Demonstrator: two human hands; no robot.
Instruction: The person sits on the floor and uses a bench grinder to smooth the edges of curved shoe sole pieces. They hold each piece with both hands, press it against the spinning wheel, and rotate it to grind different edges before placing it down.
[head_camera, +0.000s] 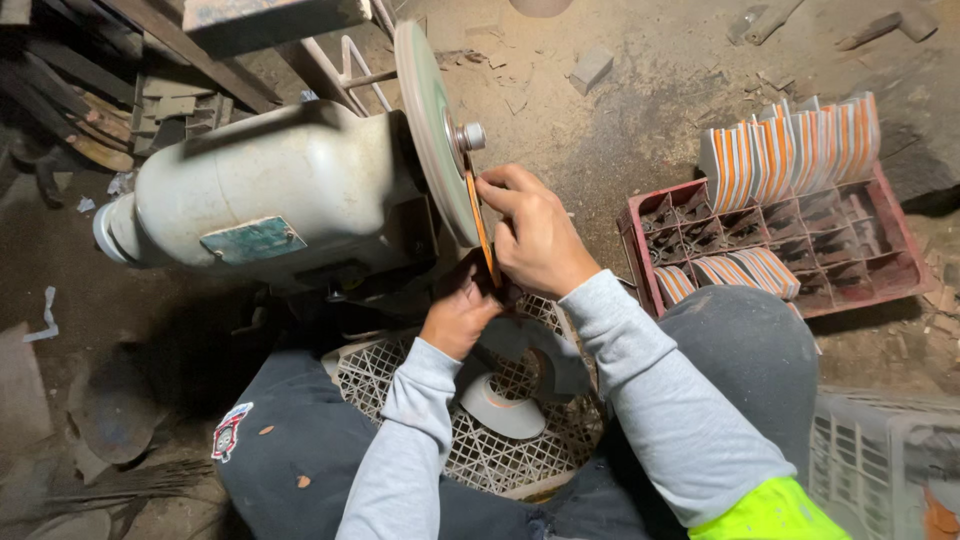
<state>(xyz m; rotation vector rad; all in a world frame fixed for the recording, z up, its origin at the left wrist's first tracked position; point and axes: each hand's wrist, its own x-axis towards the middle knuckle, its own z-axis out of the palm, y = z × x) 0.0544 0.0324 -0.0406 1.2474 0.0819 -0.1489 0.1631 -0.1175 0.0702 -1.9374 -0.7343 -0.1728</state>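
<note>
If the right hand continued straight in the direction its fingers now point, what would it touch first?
Probably the pale green grinding disc. The right hand presses a thin orange strip against the disc's face, with its fingers pointing up-left at it. Depth is unclear, but the disc seems directly ahead.

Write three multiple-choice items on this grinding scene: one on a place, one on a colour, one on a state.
1. Where does the red crate stand?
A. right of the person's knee
B. on top of the motor
C. in the person's lap

2. What colour are the stripes on the pieces stacked in it?
A. blue and black
B. orange and white
C. green and yellow

3. What is the thin blade doing?
A. lying on the floor
B. hanging on a hook
C. held by both hands at the grinding wheel

Answers: 1 A, it sits on the dirt floor there. 2 B, the stripes show plainly. 3 C, the right hand and left hand grip it.
</note>
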